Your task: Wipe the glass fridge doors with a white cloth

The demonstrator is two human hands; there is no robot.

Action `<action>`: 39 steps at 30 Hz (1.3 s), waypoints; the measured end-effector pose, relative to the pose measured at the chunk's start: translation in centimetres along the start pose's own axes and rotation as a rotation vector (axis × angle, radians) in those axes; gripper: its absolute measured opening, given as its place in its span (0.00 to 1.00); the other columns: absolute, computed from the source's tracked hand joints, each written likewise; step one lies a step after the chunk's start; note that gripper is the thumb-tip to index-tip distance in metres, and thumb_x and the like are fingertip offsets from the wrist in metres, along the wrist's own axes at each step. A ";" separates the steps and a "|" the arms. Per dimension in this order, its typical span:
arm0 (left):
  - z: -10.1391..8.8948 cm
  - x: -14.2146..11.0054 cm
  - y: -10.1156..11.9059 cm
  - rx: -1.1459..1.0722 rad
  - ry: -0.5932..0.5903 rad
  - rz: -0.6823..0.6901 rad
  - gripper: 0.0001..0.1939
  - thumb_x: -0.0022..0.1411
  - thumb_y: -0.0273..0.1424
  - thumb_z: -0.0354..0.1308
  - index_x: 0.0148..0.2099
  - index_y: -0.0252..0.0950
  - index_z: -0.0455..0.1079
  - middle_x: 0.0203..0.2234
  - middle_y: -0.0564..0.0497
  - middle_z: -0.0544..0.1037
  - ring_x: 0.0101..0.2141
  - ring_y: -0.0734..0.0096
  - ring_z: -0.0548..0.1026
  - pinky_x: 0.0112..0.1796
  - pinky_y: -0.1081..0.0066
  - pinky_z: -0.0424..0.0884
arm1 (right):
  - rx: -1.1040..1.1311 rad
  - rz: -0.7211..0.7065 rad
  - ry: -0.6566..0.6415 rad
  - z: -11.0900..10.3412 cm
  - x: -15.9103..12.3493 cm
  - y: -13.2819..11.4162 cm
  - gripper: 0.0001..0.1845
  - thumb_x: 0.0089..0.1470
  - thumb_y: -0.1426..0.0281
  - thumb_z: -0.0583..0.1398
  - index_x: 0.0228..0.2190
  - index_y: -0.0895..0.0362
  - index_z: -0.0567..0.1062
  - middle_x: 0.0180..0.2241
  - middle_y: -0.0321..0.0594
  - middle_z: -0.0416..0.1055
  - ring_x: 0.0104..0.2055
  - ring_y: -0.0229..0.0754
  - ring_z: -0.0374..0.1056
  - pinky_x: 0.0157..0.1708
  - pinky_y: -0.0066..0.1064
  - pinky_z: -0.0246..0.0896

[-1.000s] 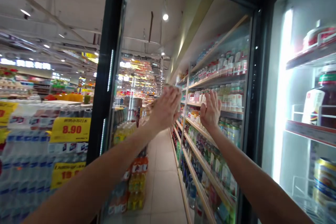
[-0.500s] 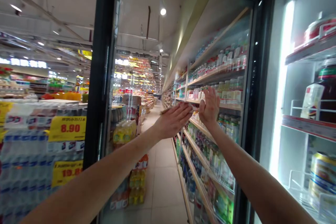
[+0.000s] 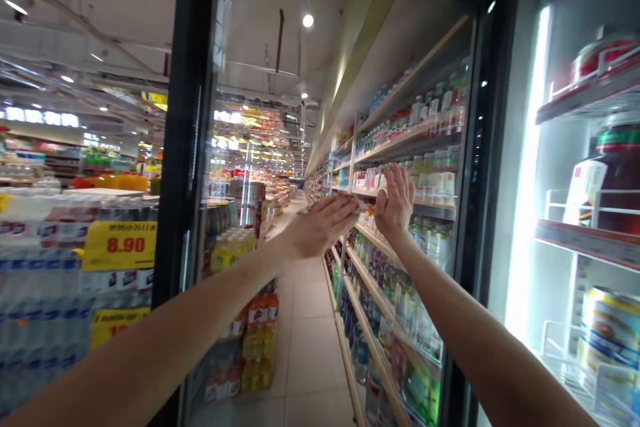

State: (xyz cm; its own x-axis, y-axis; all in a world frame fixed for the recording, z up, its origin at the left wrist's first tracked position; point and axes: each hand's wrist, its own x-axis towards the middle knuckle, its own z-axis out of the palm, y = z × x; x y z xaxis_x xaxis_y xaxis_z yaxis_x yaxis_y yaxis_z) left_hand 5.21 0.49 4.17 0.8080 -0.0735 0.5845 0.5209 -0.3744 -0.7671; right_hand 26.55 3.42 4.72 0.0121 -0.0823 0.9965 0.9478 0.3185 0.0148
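My left hand (image 3: 323, 227) lies flat against the glass door (image 3: 260, 47), fingers together and blurred by motion. Under its palm and fingertips shows the edge of a thin, pale cloth (image 3: 358, 201), mostly hidden by the hand. To its right, my right hand (image 3: 396, 207) is spread on the same pane, palm to the glass, holding nothing. The door's black frame (image 3: 187, 133) runs down the left of the pane, and the door stands swung open from the lit cooler.
The cooler's wire shelves (image 3: 590, 237) at right hold a dark bottle (image 3: 620, 173) and cans (image 3: 610, 327). Left stand stacked packs of bottled water (image 3: 40, 307) with a yellow price sign (image 3: 120, 245). Through the glass appear drink shelves and a tiled aisle (image 3: 310, 340).
My left hand has slid slightly left across the glass with the cloth. My right hand stays in nearly the same place on the pane. The view has shifted a little.
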 end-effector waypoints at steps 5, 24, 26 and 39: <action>-1.6 1.3 -3.2 0.107 0.144 -0.576 0.25 0.62 0.30 0.45 0.61 0.29 0.53 0.61 0.40 0.53 0.62 0.57 0.45 0.60 0.57 0.48 | 0.011 0.007 0.001 0.1 0.0 -0.1 0.26 0.55 0.71 0.46 0.55 0.55 0.60 0.60 0.44 0.56 0.65 0.44 0.45 0.60 0.48 0.42; 0.0 -5.9 3.0 -0.066 -0.167 0.220 0.26 0.63 0.31 0.44 0.63 0.39 0.50 0.62 0.52 0.53 0.63 0.68 0.44 0.60 0.65 0.49 | 0.043 0.000 0.014 0.5 -0.1 0.1 0.25 0.54 0.71 0.46 0.54 0.54 0.61 0.60 0.44 0.56 0.64 0.45 0.46 0.60 0.49 0.42; -0.5 -6.1 1.7 -0.056 -0.176 0.181 0.25 0.63 0.32 0.44 0.62 0.39 0.51 0.62 0.53 0.54 0.62 0.68 0.46 0.60 0.64 0.49 | 0.035 -0.002 0.013 0.5 -0.1 0.1 0.25 0.54 0.71 0.46 0.54 0.54 0.61 0.60 0.44 0.56 0.64 0.45 0.46 0.60 0.50 0.43; -1.4 -7.8 0.5 -0.092 -0.268 0.194 0.27 0.63 0.32 0.45 0.63 0.39 0.48 0.63 0.53 0.51 0.63 0.68 0.43 0.60 0.65 0.48 | 0.009 0.004 0.026 0.3 -0.1 -0.1 0.24 0.54 0.71 0.47 0.53 0.54 0.63 0.59 0.44 0.58 0.64 0.45 0.48 0.59 0.48 0.45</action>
State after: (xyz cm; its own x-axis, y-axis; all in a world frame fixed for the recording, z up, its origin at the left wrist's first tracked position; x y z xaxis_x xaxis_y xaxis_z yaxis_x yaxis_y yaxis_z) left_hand -1.18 -0.39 -0.37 0.9397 0.0892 0.3302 0.3329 -0.4603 -0.8230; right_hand 26.34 3.72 4.68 0.0246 -0.1051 0.9942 0.9447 0.3278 0.0112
